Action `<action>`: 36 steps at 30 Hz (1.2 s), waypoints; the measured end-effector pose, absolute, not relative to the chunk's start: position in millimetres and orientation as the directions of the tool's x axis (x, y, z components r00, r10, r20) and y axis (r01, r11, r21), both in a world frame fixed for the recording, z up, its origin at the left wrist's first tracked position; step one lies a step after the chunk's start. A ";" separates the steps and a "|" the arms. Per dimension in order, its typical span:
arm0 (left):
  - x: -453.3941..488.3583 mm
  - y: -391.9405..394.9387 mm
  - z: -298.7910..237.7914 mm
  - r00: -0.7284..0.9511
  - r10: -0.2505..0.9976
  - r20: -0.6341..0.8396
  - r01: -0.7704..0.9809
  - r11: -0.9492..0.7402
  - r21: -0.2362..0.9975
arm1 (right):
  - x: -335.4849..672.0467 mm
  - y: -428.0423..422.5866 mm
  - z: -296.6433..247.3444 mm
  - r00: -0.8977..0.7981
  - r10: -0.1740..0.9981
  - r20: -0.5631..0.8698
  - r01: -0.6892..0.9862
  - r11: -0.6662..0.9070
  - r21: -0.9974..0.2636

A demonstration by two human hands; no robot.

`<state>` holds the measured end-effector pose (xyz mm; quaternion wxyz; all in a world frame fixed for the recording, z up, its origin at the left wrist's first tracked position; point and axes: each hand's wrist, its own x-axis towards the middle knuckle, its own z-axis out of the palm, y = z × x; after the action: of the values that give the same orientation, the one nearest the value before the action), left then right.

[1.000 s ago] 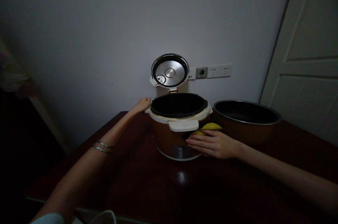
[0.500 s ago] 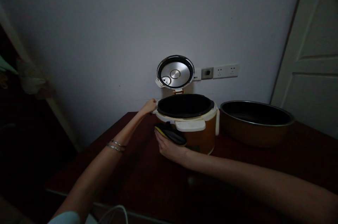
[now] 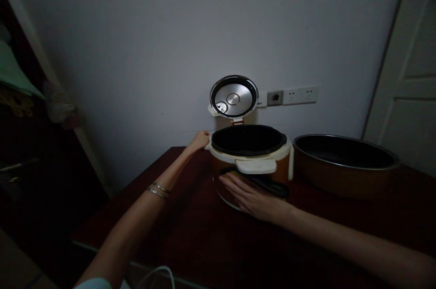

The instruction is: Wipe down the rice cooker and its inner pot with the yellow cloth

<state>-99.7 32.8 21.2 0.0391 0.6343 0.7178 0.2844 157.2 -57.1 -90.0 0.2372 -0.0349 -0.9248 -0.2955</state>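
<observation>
A rice cooker (image 3: 282, 172) with an orange-brown body and cream rim stands on the dark red table. Its lid (image 3: 235, 100) is raised at the back, showing a silver inner plate, and the inside looks black. At the cooker's left edge, my left hand (image 3: 200, 139) is closed around the rim or side handle; the fingertips are hidden. My right hand (image 3: 254, 198), fingers stretched flat, presses a dark cleaning cloth (image 3: 272, 186) with a yellowish part against the cooker's lower front, below the cream front handle (image 3: 256, 166).
To the right of the cooker sits a wide brown basin (image 3: 344, 179) with a black inside. Wall sockets (image 3: 299, 95) are behind. A white cable (image 3: 163, 269) loops at the table's front edge. The table (image 3: 190, 239) extends in front, and a door stands at far right.
My right hand has slid the cloth rightward across the cooker's front, from its left side to below the handle. My left hand keeps its place on the cooker. The view has shifted slightly.
</observation>
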 end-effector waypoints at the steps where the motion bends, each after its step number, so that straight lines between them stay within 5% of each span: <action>1: -99.7 32.8 21.3 -0.190 0.934 0.303 0.889 0.033 0.457 | 167.3 -54.7 -93.3 -0.881 -0.072 0.468 0.183 0.860 0.477; 5: -98.6 33.6 21.8 -0.197 0.934 0.299 0.890 0.043 0.454 | 190.3 -45.8 -102.1 -0.867 -0.050 0.496 0.140 0.930 0.338; 10: -96.0 33.0 21.9 -0.207 0.931 0.300 0.894 0.056 0.445 | 162.1 -51.1 -97.3 -0.863 -0.057 0.503 0.141 0.927 0.348; 14: -93.8 30.8 23.0 -0.217 0.931 0.295 0.896 0.070 0.438 | 115.5 -61.8 -91.3 -0.916 -0.027 0.400 0.200 0.833 0.516; 24: -95.9 30.8 23.9 -0.196 0.937 0.288 0.896 0.052 0.440 | 92.7 -62.6 -83.5 -0.964 -0.265 0.038 -0.067 0.376 0.924; 29: -100.3 38.0 21.6 -0.190 0.942 0.278 0.890 0.045 0.454 | 121.3 -60.4 -86.4 -0.954 -0.175 0.245 0.175 0.338 0.925; 36: -104.7 39.1 19.9 -0.149 0.950 0.274 0.888 0.007 0.460 | 223.6 -23.4 -96.7 -0.870 -0.216 0.443 0.219 0.636 0.740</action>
<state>-104.7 39.1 19.9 0.0569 0.6497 0.7073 0.2729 223.6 -23.4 -96.7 0.2549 -0.0011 -0.8677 -0.4267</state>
